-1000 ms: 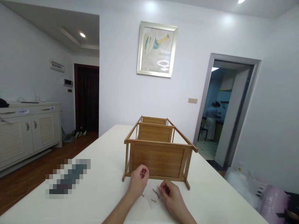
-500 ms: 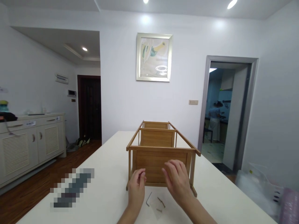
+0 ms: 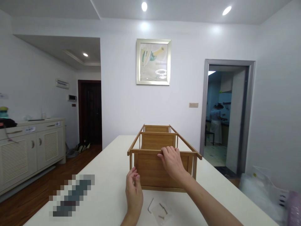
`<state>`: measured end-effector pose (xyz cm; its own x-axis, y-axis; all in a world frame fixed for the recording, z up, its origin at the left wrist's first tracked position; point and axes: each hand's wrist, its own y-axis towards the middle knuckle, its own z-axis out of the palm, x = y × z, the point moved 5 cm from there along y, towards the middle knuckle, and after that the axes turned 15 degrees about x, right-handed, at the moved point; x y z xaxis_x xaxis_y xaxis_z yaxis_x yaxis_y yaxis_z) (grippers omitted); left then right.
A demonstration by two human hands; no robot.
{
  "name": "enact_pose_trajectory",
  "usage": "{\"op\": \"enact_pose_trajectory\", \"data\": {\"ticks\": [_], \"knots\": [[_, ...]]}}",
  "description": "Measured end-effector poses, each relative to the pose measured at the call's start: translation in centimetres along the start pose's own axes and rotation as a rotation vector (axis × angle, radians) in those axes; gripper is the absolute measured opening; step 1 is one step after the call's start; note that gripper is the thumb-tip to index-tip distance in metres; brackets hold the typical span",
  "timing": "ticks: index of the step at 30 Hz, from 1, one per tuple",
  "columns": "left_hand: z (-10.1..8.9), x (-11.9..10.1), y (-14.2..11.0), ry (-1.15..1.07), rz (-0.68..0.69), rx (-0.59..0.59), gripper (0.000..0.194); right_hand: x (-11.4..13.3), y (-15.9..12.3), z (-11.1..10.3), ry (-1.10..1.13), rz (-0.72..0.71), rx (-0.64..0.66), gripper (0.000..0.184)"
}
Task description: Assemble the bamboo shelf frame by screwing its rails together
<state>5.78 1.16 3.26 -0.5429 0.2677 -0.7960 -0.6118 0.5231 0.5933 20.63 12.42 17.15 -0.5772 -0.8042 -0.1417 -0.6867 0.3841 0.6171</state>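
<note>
Wooden rack: it lies on its side on the white table, straight ahead of you, its near panel facing you.
Right hand: your fingers hook over the near panel's top rail with the thumb in front, pinching it; pulling hard from this one spot could tip or skew the rack.
Left hand: your fingers are loosely bent by the rack's near left corner; whether they grip it you cannot tell from here, and a light hold would let that side slide.
Hex key: it lies loose just near of the rack, so dragging the frame toward you could sweep it away.
Screws: they rest on a thin clear bag; snagging the plastic could scatter them.
</note>
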Motion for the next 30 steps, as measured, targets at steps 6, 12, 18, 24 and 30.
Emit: {"op": "enact_pose_trajectory", "data": {"ticks": [6, 12, 18, 24, 30], "knots": [[-0.1, 0.1, -0.1, 0.012, 0.019, -0.021, 0.034, 0.1, 0.0, -0.1, 0.005, 0.003, 0.016, 0.022], [-1.7, 2.2, 1.4, -0.185, -0.187, -0.101, 0.041, 0.1, 0.0, 0.1, -0.023, 0.007, 0.014, 0.023], [-4.6, 1.4, 6.3, -0.57, -0.188, -0.262, 0.035, 0.0, 0.0, 0.4, -0.058, -0.002, -0.032, 0.021], [-4.7, -0.4, 9.4, -0.695, -0.17, -0.237, 0.023, -0.2, 0.0, 0.5, -0.059, 0.005, -0.026, 0.018], [-3.8, -0.3, 10.1, -0.732, -0.192, -0.184, 0.019, -0.2, 0.0, 0.2, -0.05, -0.007, -0.038, 0.02]]}}
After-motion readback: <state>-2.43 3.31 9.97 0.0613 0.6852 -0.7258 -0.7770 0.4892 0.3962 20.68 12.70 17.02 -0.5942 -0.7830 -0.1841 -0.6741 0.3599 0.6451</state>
